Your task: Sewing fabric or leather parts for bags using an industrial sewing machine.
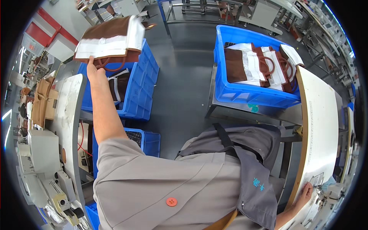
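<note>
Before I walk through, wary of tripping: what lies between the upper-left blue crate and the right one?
The head view shows dark grey floor there, with a small pale speck on it.

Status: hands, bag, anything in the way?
Left hand gripping bag by near edge. Bag held up, hiding part of left bin. Right hand at right table, grip unclear. No obstruction visible around bag.

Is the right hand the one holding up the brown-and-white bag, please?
No, the left hand grips the bag; the right hand is at the white tabletop.
</note>
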`<state>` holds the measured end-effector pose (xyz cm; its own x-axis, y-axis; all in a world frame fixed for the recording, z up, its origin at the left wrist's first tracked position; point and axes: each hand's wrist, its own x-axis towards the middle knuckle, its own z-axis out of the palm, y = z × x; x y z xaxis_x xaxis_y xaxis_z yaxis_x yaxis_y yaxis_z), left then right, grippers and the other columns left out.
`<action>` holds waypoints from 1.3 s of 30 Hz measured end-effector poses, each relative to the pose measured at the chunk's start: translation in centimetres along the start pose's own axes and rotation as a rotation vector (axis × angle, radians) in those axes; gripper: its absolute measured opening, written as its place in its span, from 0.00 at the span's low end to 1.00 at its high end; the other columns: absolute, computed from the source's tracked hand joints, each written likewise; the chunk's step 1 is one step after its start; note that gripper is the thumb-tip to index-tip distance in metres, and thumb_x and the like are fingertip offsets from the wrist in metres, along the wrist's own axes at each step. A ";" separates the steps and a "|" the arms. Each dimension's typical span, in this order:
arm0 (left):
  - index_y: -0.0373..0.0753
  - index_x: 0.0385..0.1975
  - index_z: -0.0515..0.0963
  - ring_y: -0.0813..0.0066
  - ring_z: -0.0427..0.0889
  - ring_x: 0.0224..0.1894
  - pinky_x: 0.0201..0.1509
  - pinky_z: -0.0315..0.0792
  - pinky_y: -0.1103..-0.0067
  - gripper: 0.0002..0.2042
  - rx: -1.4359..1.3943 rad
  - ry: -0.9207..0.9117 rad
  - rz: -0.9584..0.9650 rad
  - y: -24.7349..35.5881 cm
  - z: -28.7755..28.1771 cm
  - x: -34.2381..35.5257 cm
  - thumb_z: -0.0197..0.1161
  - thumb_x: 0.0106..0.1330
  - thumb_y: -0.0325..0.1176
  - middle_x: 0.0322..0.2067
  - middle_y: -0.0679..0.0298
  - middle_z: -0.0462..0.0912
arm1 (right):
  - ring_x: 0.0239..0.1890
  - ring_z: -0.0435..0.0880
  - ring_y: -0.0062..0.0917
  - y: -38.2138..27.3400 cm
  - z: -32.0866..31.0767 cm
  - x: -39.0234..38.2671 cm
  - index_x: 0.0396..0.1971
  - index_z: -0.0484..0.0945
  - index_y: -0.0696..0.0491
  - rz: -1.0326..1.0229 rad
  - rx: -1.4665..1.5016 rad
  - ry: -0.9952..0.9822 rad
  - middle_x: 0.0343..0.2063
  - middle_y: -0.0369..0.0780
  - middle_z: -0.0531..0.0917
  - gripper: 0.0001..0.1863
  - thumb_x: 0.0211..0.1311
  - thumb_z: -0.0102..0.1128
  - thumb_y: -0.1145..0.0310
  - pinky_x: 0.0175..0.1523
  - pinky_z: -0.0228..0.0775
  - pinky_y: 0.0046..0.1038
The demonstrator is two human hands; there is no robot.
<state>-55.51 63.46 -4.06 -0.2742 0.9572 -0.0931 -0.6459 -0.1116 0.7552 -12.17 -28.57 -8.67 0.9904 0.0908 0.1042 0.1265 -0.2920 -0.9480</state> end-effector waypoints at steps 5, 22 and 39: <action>0.49 0.62 0.72 0.62 0.72 0.65 0.68 0.60 0.53 0.29 0.328 0.161 -0.239 -4.4 -9.3 5.9 0.64 0.65 0.57 0.61 0.59 0.76 | 0.37 0.71 0.13 -1.2 0.2 -1.0 0.40 0.79 0.57 -0.062 -0.241 0.030 0.34 0.31 0.76 0.10 0.76 0.54 0.65 0.46 0.64 0.17; 0.38 0.44 0.78 0.89 0.56 0.16 0.22 0.55 0.86 0.07 0.596 -0.982 -0.357 -21.7 10.4 -29.5 0.53 0.74 0.29 0.17 0.79 0.61 | 0.38 0.73 0.10 -0.5 1.6 -2.6 0.44 0.81 0.56 -0.054 -0.224 0.180 0.37 0.29 0.79 0.12 0.74 0.58 0.63 0.44 0.64 0.15; 0.39 0.41 0.83 0.63 0.81 0.51 0.58 0.73 0.69 0.14 1.071 -1.726 0.434 -36.2 21.8 -41.7 0.73 0.54 0.32 0.46 0.57 0.82 | 0.37 0.75 0.15 -3.6 4.9 -4.5 0.36 0.79 0.59 -0.036 -0.027 0.285 0.33 0.33 0.80 0.08 0.72 0.60 0.69 0.48 0.65 0.18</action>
<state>-5.14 33.37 -13.40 0.9492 0.2015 0.2417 0.0130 -0.7926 0.6096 -17.40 -23.30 -7.20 0.9605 -0.1684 0.2213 0.1592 -0.3195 -0.9341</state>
